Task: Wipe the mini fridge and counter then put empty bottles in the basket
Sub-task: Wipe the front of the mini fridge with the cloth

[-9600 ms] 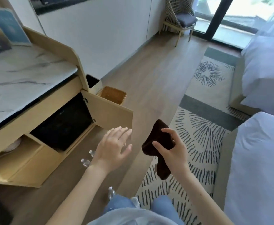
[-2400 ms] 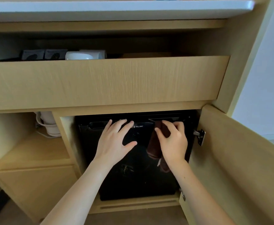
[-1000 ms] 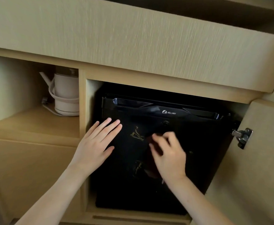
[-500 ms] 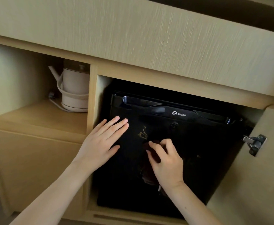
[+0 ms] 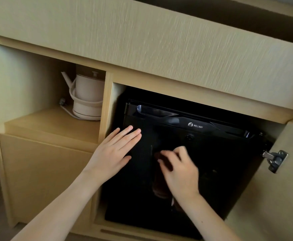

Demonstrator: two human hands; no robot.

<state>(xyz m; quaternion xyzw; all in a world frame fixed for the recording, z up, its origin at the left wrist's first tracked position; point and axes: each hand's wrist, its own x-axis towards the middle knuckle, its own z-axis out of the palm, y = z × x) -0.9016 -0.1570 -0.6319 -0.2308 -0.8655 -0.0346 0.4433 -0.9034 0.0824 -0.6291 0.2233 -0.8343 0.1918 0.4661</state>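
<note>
Pinching the down-hanging cloth [image 5: 160, 186] on the fridge [image 5: 225, 153] with the right hand [image 5: 181, 173], bracing the flat, empty left hand [image 5: 114, 156] just leftward.

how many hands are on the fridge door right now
2: the left hand lies flat on the mini fridge door's left part; the right hand holds the dark cloth against its middle.

Single wide-angle view from the head, low and very near before the wooden cabinet [image 5: 142, 40], facing forward and a little down, mini fridge [image 5: 225, 164] door filling the centre and right, kettle [image 5: 88, 98] niche at left, door hinge [image 5: 275, 160] at right edge.
</note>
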